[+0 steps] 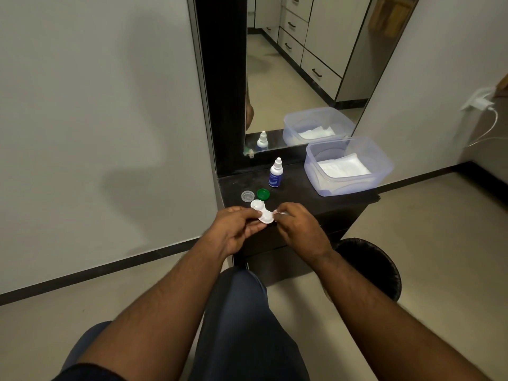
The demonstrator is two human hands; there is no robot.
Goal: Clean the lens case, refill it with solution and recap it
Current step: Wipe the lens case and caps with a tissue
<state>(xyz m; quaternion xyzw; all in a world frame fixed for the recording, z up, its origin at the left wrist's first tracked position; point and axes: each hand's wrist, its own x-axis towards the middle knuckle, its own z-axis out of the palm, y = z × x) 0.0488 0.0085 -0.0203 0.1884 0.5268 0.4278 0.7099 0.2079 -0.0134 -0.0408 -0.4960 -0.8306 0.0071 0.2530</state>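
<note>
Hands [233, 229] [295, 224] grip glossy white two-well lens case [262, 213].

A clear plastic tub [349, 171] stands on the right of the dark worktop [297, 193], with white folded tissue [343, 167] lying inside it; behind the worktop a tall mirror [297, 64] in a black frame leans back against the pale wall [96, 105], reflecting the tub, a floor and pale drawer fronts with dark handles; a round black bin [376, 268] sits on the floor just right of the worktop; on the far right wall a white charger [481, 101] is plugged in, its cable [492, 127] hanging down; a dark skirting strip [110, 268] runs along the foot of the wall.
</note>
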